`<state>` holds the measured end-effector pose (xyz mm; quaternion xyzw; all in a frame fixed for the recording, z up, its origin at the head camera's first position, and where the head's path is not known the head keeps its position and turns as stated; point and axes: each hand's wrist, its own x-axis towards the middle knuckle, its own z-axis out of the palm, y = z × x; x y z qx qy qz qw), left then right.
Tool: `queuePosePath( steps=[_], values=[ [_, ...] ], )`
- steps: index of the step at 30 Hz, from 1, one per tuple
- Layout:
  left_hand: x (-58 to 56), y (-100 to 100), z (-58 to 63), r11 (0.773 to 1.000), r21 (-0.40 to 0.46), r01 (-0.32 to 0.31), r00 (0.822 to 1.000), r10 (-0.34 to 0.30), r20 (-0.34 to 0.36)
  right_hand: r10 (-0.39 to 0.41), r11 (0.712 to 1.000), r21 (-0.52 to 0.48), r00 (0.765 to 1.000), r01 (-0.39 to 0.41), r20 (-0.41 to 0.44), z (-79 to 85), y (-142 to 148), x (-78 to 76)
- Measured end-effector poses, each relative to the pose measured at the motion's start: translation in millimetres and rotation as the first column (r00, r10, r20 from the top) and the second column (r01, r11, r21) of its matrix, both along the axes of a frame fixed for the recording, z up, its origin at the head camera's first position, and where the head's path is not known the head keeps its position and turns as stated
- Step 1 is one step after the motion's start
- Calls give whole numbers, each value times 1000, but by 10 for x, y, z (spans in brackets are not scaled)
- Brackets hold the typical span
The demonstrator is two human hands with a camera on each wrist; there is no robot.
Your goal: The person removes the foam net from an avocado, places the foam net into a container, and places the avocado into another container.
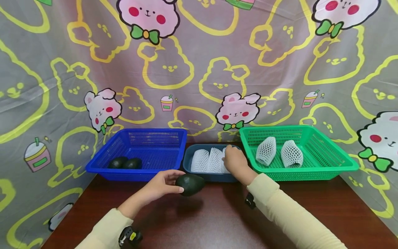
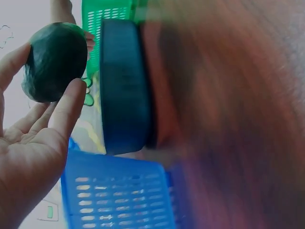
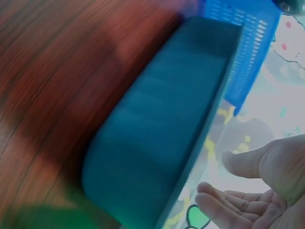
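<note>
Resting in the grasp of the left hand (image 1: 163, 185), one avocado (image 1: 190, 184) points its long axis rightward, off the fingertips. Ahead-right, the right hand (image 1: 235, 160), gripping nothing visible, touches or nearly touches the last of three nets (image 1: 214, 161) in a tray (image 1: 205, 177). Beyond the left hand: blue basket (image 1: 133, 175), two avocados (image 1: 133, 163). Right of the right hand: green basket (image 1: 311, 175), two bulging nets (image 1: 291, 154).

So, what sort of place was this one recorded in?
Likely a makeshift indoor packing spot: a cartoon-print cloth hangs close behind a brown table, and a dark blue tub on it holds white foam nets. The room beyond the cloth isn't visible.
</note>
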<state>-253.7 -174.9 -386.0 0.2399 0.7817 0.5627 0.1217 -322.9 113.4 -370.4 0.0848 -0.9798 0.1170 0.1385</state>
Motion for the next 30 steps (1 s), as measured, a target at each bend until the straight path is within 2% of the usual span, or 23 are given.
queuePosePath(
  steps=[6,12,20,26,30],
  values=[
    [-24,-125,173,999,-15,-50,998,50,-41,36,986,-164,999,-33,16,111,-80,97],
    [-86,-288,328,988,-26,-154,985,151,-88,78,965,-253,997,-73,7,160,-218,180],
    [-214,-452,450,945,-81,-318,938,301,-172,212,916,-351,977,-191,20,173,-495,277],
    [-334,-565,465,903,-117,-413,900,385,-203,268,867,-455,960,-204,79,152,-696,323],
    [-422,-663,447,879,-148,-452,883,418,-212,308,838,-492,948,-234,73,101,-823,345]
  ],
)
